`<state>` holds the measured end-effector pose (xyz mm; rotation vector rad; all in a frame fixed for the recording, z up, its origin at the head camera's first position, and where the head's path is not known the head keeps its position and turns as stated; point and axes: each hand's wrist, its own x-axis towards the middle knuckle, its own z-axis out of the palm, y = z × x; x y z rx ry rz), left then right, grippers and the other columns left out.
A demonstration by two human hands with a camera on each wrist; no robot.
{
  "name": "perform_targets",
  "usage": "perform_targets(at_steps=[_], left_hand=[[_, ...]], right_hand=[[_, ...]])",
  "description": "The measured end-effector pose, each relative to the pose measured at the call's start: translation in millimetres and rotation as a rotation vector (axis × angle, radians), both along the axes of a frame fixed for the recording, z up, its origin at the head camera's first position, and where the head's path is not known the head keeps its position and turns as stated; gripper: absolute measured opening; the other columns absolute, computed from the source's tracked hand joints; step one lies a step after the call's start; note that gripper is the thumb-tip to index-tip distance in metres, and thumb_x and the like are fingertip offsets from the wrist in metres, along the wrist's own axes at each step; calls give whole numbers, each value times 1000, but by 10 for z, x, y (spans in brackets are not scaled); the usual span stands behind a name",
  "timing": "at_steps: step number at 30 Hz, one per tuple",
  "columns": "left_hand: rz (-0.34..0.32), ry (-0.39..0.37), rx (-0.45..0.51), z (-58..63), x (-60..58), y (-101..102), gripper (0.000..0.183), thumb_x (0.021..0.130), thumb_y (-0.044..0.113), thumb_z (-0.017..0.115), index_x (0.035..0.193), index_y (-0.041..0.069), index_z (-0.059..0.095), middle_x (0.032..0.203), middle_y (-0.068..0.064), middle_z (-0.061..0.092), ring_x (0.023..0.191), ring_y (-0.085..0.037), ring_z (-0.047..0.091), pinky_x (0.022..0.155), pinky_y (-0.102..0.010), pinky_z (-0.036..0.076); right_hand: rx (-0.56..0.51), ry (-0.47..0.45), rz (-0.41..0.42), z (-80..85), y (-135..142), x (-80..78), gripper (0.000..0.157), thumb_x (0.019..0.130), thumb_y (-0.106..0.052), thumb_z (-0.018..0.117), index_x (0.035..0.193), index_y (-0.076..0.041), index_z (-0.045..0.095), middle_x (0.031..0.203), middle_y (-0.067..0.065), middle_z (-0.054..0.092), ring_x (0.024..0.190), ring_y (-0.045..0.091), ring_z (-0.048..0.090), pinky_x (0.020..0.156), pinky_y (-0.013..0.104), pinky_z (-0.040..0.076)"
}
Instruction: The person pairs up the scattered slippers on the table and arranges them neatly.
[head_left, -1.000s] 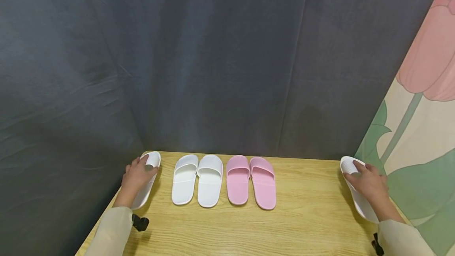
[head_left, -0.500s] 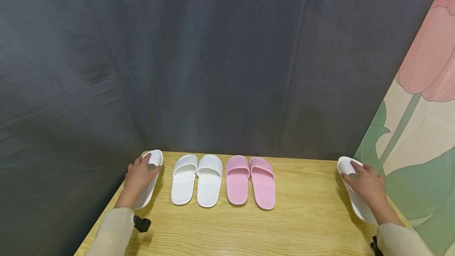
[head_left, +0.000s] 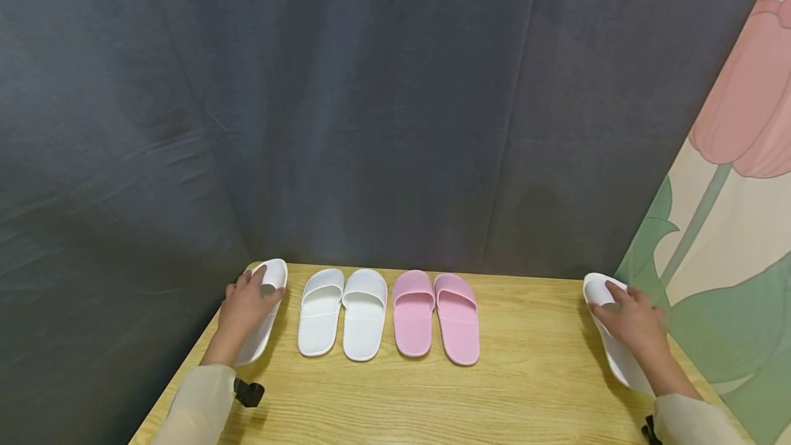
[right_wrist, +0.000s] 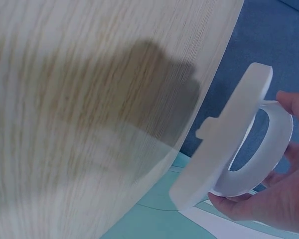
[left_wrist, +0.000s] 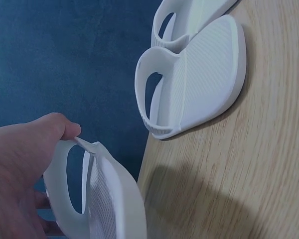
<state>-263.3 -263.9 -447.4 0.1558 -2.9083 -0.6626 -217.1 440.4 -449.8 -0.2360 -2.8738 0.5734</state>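
Observation:
On the left of the head view, my left hand [head_left: 244,304] holds a white slipper [head_left: 262,335] by its strap, the sole tilted on edge. The left wrist view has the thumb on the strap's edge and the fingers around the far side. My right hand [head_left: 636,321] grips another white slipper [head_left: 620,357] at the right, also tipped. In the right wrist view this slipper [right_wrist: 226,144] hangs over the table's edge, its strap between thumb and fingers. Between the hands stand a white slipper [head_left: 319,321] and its mate [head_left: 363,325], then a pink slipper [head_left: 413,321] beside another pink slipper [head_left: 460,328].
The slippers in the middle stand in a row near the back edge of the wooden table [head_left: 383,404]. Behind it hangs a dark grey curtain [head_left: 395,122], which also covers the left side. A wall with a painted tulip [head_left: 741,95] rises at the right.
Both hands have shifted slightly inward with their slippers, the left one to the right and the right one to the left. The row in the middle stays put.

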Motion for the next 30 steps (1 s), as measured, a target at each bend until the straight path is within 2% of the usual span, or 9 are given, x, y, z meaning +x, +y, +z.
perform_targets(at_steps=[12,23,30], left_hand=[[-15,34,-6,65,92,90,78,96,45,62,155,3,34,155,-36,27,130,-62,34,100,-72,35],[-15,32,12,88,123,157,79,95,46,61,156,5,33,156,-34,27,131,-59,33,100,-73,36],[-22,18,34,112,140,209,79,96,47,60,158,7,31,157,-34,25,136,-59,28,101,-74,34]], right_hand=[[-1,44,11,-10,-86,34,75,99,-45,59,150,5,35,143,45,26,112,75,31,77,78,37],[-6,51,7,34,-196,65,74,98,-44,60,148,5,37,143,45,26,111,76,32,75,80,40],[-3,64,13,37,-252,83,71,98,-41,60,147,6,37,141,46,26,110,76,32,79,80,37]])
